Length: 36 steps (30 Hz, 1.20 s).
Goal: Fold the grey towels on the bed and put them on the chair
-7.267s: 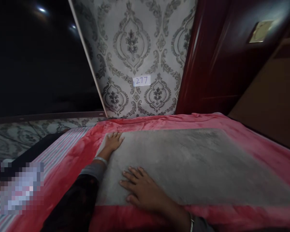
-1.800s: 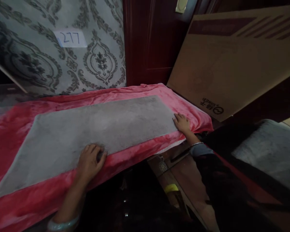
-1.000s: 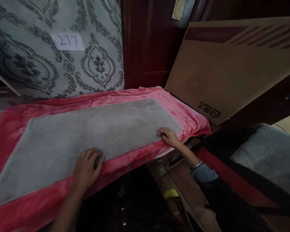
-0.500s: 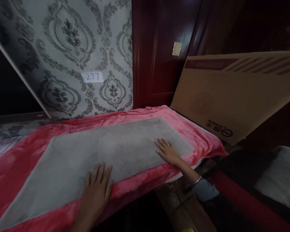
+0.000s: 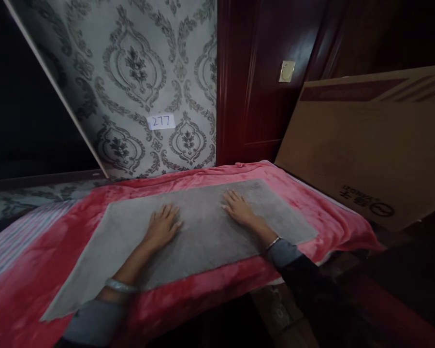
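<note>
A grey towel-like cloth (image 5: 203, 237) lies spread out flat on a red and pink plush blanket (image 5: 188, 285). My left hand (image 5: 163, 227) rests palm down on the cloth, left of its middle, with its fingers spread. Farther right, my right hand (image 5: 239, 209) also lies flat on the cloth near its far edge, fingers stretched out. Neither hand grasps anything. A bracelet (image 5: 121, 286) circles my left wrist, and a thin bangle (image 5: 273, 242) is on the right one.
A striped sheet (image 5: 25, 237) shows at the left beneath the blanket. Behind stands a patterned wall with a paper label marked 277 (image 5: 161, 121). A big cardboard box (image 5: 351, 145) leans at the right beside a dark red door (image 5: 253, 111). A dark screen (image 5: 32, 111) is at the left.
My left hand has moved forward from the near edge onto the cloth. My right hand has slid forward and leftward over it. The view has shifted a little to the left.
</note>
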Each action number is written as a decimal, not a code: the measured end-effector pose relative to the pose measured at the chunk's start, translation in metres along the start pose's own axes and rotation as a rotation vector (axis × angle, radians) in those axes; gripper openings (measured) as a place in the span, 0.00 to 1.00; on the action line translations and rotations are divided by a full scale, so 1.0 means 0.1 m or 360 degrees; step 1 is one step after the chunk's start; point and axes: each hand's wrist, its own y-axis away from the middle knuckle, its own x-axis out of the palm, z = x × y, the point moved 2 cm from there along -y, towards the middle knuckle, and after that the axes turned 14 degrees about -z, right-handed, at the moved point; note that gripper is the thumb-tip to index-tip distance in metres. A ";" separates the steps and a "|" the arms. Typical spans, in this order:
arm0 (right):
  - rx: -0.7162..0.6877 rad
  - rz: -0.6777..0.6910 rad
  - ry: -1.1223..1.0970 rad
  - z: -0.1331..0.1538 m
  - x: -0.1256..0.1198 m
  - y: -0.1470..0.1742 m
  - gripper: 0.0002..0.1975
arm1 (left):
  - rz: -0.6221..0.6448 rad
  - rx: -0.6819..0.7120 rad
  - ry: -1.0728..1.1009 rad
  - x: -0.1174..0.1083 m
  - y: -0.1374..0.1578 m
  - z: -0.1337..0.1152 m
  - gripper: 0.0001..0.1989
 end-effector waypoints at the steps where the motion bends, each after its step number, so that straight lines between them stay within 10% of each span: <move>1: -0.0047 0.0028 0.0014 0.07 0.09 -0.02 0.30 | 0.0027 -0.0018 -0.0069 0.07 -0.02 -0.05 0.29; 8: -0.0212 0.0132 -0.0060 -0.12 0.43 0.01 0.30 | 0.0049 -0.0003 -0.0097 0.31 0.14 -0.03 0.28; 18: -0.0003 0.0041 0.0020 0.09 0.47 -0.79 0.30 | 0.0208 -0.0184 -0.0100 0.31 -0.77 0.02 0.33; 27: -0.0081 0.0196 0.0141 0.12 0.83 -0.85 0.33 | 0.0234 -0.0340 -0.0173 0.69 -0.81 0.18 0.34; 36: 0.0248 0.0172 0.0372 -1.04 0.49 -0.87 0.32 | -0.0119 -0.0423 -0.0350 0.64 -0.70 1.03 0.28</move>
